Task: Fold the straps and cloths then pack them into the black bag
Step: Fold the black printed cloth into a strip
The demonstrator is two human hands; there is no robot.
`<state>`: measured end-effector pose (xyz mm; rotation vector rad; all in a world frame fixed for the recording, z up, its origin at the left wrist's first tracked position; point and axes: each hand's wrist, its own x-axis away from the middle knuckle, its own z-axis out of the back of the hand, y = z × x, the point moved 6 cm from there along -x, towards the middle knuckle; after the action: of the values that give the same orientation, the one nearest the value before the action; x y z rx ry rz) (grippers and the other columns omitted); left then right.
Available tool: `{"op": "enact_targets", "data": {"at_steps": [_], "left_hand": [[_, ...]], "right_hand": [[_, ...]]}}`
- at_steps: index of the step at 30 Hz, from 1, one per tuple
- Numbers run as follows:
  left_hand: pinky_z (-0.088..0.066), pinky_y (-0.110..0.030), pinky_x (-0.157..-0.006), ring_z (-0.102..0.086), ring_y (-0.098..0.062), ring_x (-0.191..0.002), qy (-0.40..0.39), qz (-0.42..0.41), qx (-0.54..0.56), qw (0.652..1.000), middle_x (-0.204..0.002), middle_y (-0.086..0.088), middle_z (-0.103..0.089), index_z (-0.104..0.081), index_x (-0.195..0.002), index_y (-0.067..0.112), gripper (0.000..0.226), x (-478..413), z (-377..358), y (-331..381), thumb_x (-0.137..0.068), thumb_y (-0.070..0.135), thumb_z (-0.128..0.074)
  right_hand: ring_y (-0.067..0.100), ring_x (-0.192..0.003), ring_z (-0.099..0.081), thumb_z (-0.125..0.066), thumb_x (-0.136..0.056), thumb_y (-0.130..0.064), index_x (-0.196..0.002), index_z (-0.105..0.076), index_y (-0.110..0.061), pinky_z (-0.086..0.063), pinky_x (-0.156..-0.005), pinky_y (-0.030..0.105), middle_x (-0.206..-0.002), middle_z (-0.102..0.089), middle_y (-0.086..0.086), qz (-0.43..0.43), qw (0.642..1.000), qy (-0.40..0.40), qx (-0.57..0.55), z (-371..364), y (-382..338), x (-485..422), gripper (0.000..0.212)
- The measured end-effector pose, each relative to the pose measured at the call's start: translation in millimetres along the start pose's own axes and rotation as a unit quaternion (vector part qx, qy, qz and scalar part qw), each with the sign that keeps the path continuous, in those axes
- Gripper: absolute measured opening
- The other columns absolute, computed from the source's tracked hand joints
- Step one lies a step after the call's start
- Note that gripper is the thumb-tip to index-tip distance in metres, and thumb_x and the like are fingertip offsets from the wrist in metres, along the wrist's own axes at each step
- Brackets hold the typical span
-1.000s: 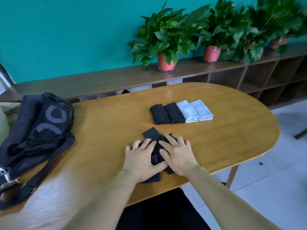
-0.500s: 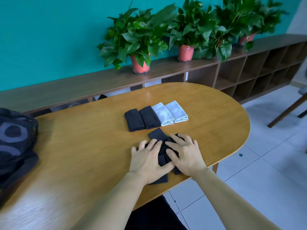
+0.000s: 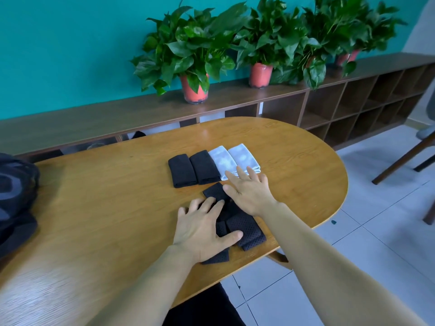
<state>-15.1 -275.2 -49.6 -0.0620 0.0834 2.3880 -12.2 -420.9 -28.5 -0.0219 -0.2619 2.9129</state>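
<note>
A black perforated strap (image 3: 244, 228) lies folded near the table's front edge. My left hand (image 3: 202, 229) rests flat on it, fingers spread. My right hand (image 3: 249, 191) hovers just beyond the strap, fingers apart, its fingertips at the near edge of the white cloths. Two folded black cloths (image 3: 191, 170) and two folded white cloths (image 3: 233, 161) lie side by side in a row behind the strap. The black bag (image 3: 16, 198) sits at the table's left edge, partly cut off by the frame.
The oval wooden table (image 3: 106, 208) ends close on the right. Behind it runs a low wooden shelf (image 3: 353, 107) with potted plants (image 3: 193, 55). A chair leg (image 3: 400, 161) stands on the tiled floor at right.
My right hand has lifted off the strap and moved forward toward the white cloths. My left hand stays on the strap. The view has turned right, leaving less of the bag visible.
</note>
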Motion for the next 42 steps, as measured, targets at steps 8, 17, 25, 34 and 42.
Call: {"op": "enact_targets", "data": {"at_steps": [8,17,25,34,42], "left_hand": [[-0.026,-0.041,-0.103,-0.015,-0.014,-0.139,-0.001,0.004,0.008,1.000,-0.155,0.014,-0.021,-0.023,-0.148,0.036,0.096,-2.8,0.6,-0.3,-0.068,0.087,-0.015],[-0.024,-0.041,-0.105,-0.013,-0.014,-0.140,-0.006,0.009,0.009,1.000,-0.157,0.014,-0.018,-0.021,-0.149,0.037,0.095,-13.0,-1.1,-2.2,-0.068,0.088,-0.016],[-0.026,-0.041,-0.105,-0.015,-0.014,-0.139,-0.004,0.009,0.008,1.000,-0.156,0.014,-0.020,-0.022,-0.149,0.034,0.097,-32.6,-2.6,-2.6,-0.069,0.088,-0.014],[-0.026,-0.039,-0.103,-0.016,-0.014,-0.139,0.003,0.006,0.014,1.000,-0.155,0.013,-0.023,-0.021,-0.149,0.034,0.094,-38.9,1.8,-3.6,-0.072,0.088,-0.017],[-0.018,-0.042,-0.112,0.007,-0.008,-0.146,0.009,0.026,0.107,0.994,-0.160,0.012,0.004,-0.003,-0.152,0.036,0.100,-6.8,8.6,-16.2,-0.069,0.090,-0.009]], "right_hand": [[0.039,-0.143,0.002,-0.009,-0.097,-0.057,-0.149,-0.013,-0.038,-0.003,-0.112,0.055,-0.159,0.003,0.010,-0.006,0.995,-0.080,0.060,-19.7,-7.1,-33.5,0.055],[0.039,-0.141,-0.010,-0.010,-0.096,-0.055,-0.145,-0.023,-0.039,-0.011,-0.107,0.060,-0.157,-0.009,0.007,-0.010,0.990,-0.112,0.085,-17.8,-12.4,-63.7,0.053],[0.039,-0.140,-0.011,-0.013,-0.097,-0.053,-0.144,-0.026,-0.036,-0.013,-0.106,0.061,-0.156,-0.012,0.008,-0.007,0.990,-0.111,0.083,-18.0,-10.9,-84.4,0.052],[0.037,-0.143,-0.006,-0.011,-0.096,-0.057,-0.148,-0.014,-0.038,-0.007,-0.109,0.063,-0.159,-0.003,0.008,0.011,0.991,-0.090,0.095,-9.6,-4.9,-71.1,0.055],[0.030,-0.145,-0.006,-0.010,-0.098,-0.055,-0.150,-0.013,-0.032,-0.006,-0.111,0.060,-0.158,-0.012,0.007,0.029,0.999,-0.004,0.043,8.9,-2.0,-4.5,0.057]]}}
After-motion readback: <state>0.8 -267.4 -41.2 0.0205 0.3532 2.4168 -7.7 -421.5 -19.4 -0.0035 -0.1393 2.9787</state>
